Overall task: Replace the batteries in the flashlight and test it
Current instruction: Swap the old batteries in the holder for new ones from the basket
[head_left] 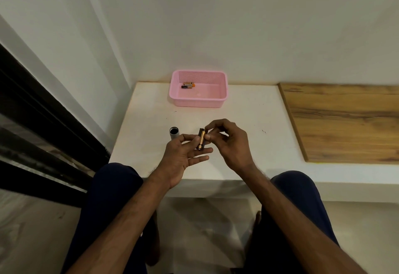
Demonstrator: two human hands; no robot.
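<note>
Both hands (187, 155) pinching battery holder (202, 139), white ledge (248, 122), pink basket (199, 101), wall.

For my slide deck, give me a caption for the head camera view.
Both hands, left hand and right hand, hold a battery holder above the white table; flashlight tube and pink basket wait.

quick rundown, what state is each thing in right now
flashlight body: open end up, standing on the white table, untouched
battery holder: out of the flashlight, gold battery seated in it
left hand: holding the battery holder from below
right hand: fingertips pinching the holder's top
pink basket: open, two batteries lying inside
</note>
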